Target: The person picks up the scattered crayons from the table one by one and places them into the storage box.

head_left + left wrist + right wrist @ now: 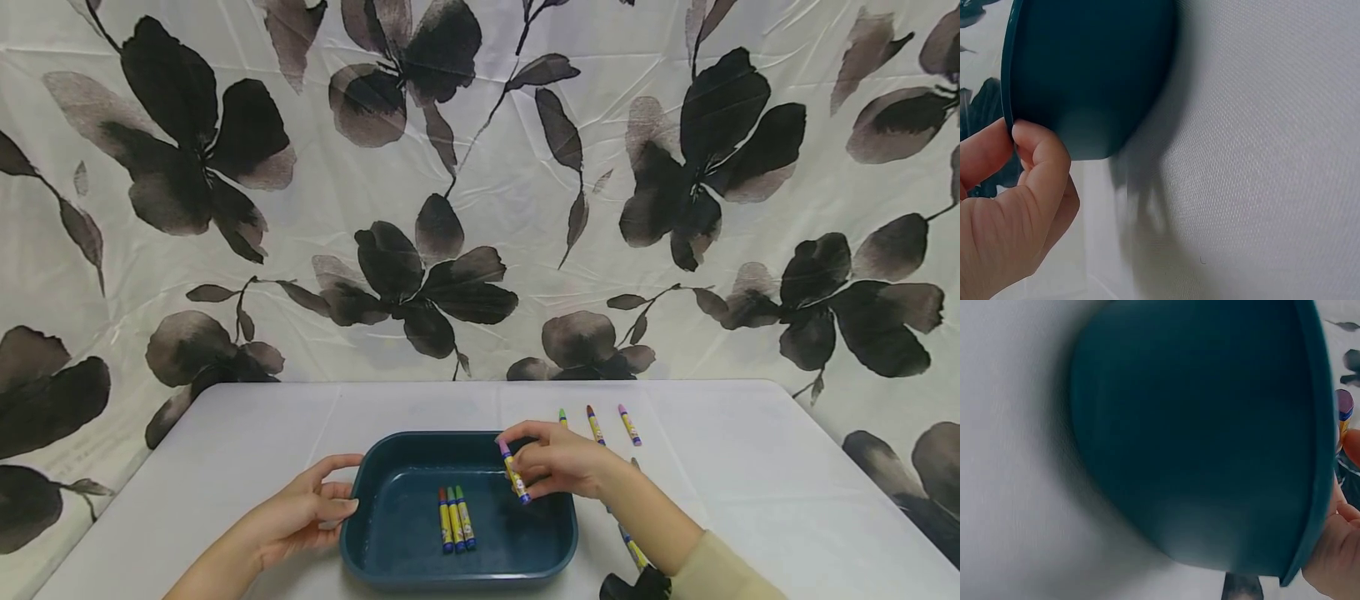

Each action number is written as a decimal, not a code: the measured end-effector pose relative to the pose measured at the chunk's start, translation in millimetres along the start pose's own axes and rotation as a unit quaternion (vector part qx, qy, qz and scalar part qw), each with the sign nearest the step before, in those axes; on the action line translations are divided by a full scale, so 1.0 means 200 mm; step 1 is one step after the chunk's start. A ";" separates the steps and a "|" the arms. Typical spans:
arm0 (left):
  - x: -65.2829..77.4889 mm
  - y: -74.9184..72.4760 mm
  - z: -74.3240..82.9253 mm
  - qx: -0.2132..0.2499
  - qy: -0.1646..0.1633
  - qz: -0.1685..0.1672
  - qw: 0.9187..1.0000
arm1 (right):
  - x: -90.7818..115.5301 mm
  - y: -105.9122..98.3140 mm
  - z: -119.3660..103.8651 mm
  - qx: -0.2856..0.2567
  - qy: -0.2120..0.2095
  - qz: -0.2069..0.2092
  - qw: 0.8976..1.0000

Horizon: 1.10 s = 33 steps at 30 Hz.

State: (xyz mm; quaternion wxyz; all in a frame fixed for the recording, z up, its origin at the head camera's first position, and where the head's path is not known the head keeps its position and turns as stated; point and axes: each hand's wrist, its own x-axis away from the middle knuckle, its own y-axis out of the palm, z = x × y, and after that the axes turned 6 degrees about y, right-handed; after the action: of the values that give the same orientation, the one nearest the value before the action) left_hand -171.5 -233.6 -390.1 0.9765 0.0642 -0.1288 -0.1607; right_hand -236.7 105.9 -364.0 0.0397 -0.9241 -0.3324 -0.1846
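Note:
A dark teal tray (pixel 461 575) stands on the white table, and three crayons (pixel 456 521) lie side by side in it, one red-tipped and two green-tipped. My left hand (pixel 303 512) pinches the tray's left rim between thumb and fingers, as the left wrist view shows of the hand (pixel 1029 194) at the rim. Over the tray's right part, my right hand (pixel 551 458) holds a pinkish-purple crayon (pixel 514 473), tilted, between its fingers. In the right wrist view the tray's outer wall (pixel 1197 437) hides most of the hand, while the crayon's end (pixel 1344 403) shows past the rim.
Behind the right hand lie a green crayon (pixel 563 417), a brownish-red crayon (pixel 596 425) and a pink crayon (pixel 630 426). More crayons (pixel 633 550) are partly hidden by the right forearm. A black object (pixel 633 586) sits by the sleeve. Floral cloth (pixel 562 333) hangs behind the table.

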 end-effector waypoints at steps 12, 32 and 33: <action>0.00 0.01 0.00 -0.047 0.019 0.015 0.999 | -0.09 0.09 0.05 0.011 0.013 0.012 1.000; 0.00 0.01 0.00 -0.069 0.023 0.022 0.997 | -0.18 0.20 0.12 0.081 0.069 0.077 0.991; 0.00 0.01 -0.01 -0.069 0.023 0.022 0.997 | -0.18 0.20 0.12 0.084 0.068 0.077 0.991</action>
State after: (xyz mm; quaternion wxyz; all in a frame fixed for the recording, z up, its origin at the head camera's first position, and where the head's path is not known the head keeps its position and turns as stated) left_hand -171.2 -231.5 -391.3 0.9846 -0.0024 -0.0963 -0.1458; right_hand -229.1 57.6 -398.4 0.1538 -0.9255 -0.2712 -0.2150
